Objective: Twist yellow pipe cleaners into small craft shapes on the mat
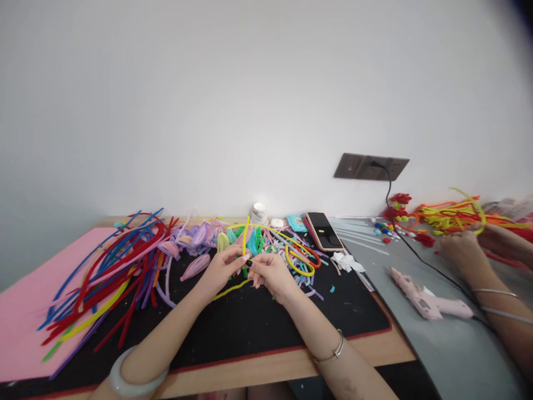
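My left hand (pixel 227 270) pinches a yellow pipe cleaner (pixel 246 230), whose upper end stands up above the fingers. My right hand (pixel 268 273) meets it at the fingertips, thumb and fingers pressed together on the same spot. A small dark thing shows between the hands, too small to name. Below them a yellow strand (pixel 231 289) slants down to the left. Behind the hands lies a heap of pastel pipe cleaners (pixel 204 236), some bundled, with many short cut pieces to the right.
Red, blue and purple pipe cleaners (pixel 112 266) spread at left over a pink sheet (pixel 25 311). A phone (pixel 325 231), white cup (pixel 259 213) and crumpled tissue (pixel 347 262) stand behind. At right lie a glue gun (pixel 431 300), its cord, and another person's hands (pixel 462 250) holding a yellow strand.
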